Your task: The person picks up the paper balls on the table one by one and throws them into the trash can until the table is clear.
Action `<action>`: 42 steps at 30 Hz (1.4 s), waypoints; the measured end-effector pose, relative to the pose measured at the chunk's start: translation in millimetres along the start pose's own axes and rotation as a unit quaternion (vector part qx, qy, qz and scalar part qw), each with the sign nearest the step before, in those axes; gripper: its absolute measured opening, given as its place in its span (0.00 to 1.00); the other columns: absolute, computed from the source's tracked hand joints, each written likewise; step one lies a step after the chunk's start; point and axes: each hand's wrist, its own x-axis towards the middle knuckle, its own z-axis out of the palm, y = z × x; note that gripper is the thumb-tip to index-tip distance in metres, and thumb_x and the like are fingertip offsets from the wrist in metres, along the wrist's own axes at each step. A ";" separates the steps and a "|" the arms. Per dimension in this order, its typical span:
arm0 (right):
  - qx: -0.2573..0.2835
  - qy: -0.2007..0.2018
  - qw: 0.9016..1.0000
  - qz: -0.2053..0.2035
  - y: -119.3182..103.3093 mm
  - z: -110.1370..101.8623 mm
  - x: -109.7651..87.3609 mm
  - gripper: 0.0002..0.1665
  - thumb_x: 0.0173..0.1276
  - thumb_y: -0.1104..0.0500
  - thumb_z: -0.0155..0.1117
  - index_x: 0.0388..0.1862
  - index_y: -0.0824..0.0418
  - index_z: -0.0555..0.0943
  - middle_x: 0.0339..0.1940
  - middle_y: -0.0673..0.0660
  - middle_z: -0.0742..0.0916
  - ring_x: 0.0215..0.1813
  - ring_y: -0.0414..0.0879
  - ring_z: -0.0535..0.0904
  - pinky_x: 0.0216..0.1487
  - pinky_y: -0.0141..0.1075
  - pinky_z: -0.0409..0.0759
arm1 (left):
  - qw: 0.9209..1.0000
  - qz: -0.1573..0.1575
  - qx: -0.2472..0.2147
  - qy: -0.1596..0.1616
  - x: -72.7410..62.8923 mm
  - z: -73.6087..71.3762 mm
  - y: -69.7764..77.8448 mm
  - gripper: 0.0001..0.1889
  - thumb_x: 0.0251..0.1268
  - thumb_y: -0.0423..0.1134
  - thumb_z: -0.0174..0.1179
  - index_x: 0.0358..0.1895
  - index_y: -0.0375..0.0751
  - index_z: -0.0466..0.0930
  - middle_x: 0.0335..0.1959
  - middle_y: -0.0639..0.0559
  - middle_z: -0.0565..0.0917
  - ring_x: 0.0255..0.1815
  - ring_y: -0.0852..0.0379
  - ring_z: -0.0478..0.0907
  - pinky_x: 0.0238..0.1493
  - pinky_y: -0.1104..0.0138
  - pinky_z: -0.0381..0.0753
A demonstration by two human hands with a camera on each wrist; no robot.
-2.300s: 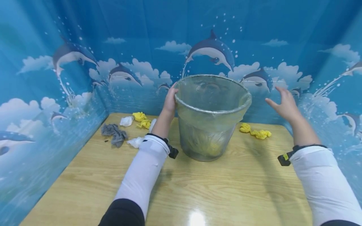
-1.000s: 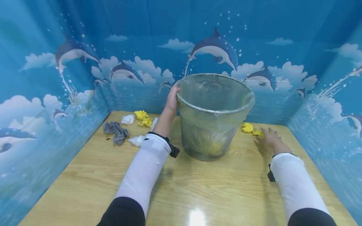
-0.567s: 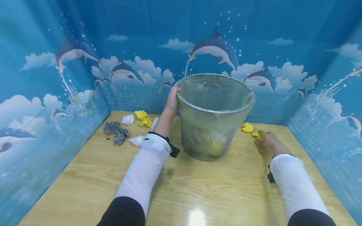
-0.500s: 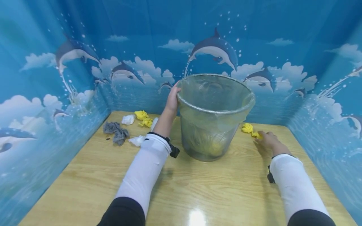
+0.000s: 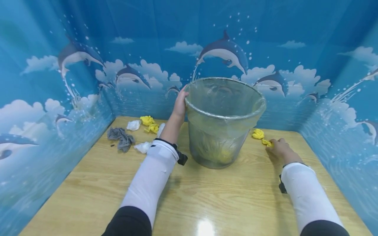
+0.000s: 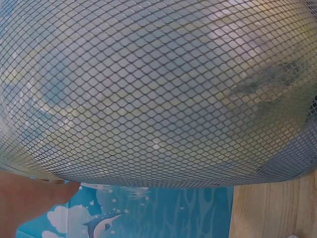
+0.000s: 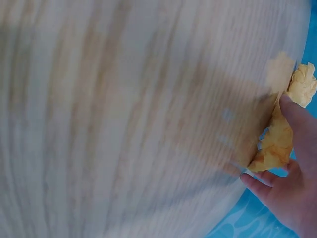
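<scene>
A mesh wastebasket [image 5: 206, 144] with a translucent yellowish liner stands at the middle of the table, and something yellow shows through its lower wall. My left hand [image 5: 179, 105] grips its rim on the left side; in the left wrist view the mesh [image 6: 153, 99] fills most of the picture. On the right, my right hand [image 5: 280, 150] pinches a crumpled yellow wad [image 5: 267, 143] on the tabletop. Seen from the right wrist, the thumb and fingers lie on either side of this wad [image 7: 277, 144]. A second yellow wad [image 5: 258, 133] lies just beyond it.
Left of the wastebasket lie white wads [image 5: 134, 125], yellow wads [image 5: 147, 120] and a grey crumpled piece [image 5: 121, 139]. A small dark scrap [image 5: 112, 145] is near the grey one. Blue dolphin-printed sheets [image 5: 147, 42] wall in the wooden table [image 5: 189, 203].
My right hand has come down from the air beside the wastebasket to the nearer yellow wad, and its fingers have closed in on it. My left hand stays on the rim.
</scene>
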 end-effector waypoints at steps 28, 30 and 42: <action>-0.071 0.054 0.994 -0.060 -1.2 -2.1 -4.9 0.28 0.70 0.57 0.57 0.60 0.78 0.69 0.52 0.81 0.76 0.55 0.77 0.71 0.56 0.65 0.70 | 1.000 -0.017 -0.012 0.008 -0.1 1.1 1.4 0.31 0.70 0.41 0.36 0.77 0.50 0.51 0.79 0.54 0.52 0.77 0.52 0.52 0.72 0.52 0.58; -0.068 0.054 0.994 -0.062 -0.7 -2.9 -5.4 0.28 0.70 0.58 0.57 0.59 0.78 0.69 0.52 0.81 0.76 0.55 0.76 0.71 0.56 0.64 0.70 | 1.000 -0.016 -0.013 0.006 -0.1 1.1 1.2 0.32 0.69 0.40 0.36 0.77 0.50 0.51 0.79 0.54 0.51 0.78 0.53 0.50 0.72 0.52 0.57; -0.035 0.041 0.997 -0.055 2.9 -8.4 -4.9 0.28 0.69 0.60 0.55 0.60 0.80 0.68 0.54 0.82 0.75 0.57 0.77 0.69 0.60 0.65 0.67 | 1.000 -0.007 -0.022 0.006 -0.3 0.3 0.6 0.32 0.67 0.40 0.36 0.77 0.48 0.51 0.78 0.52 0.54 0.73 0.51 0.58 0.69 0.53 0.61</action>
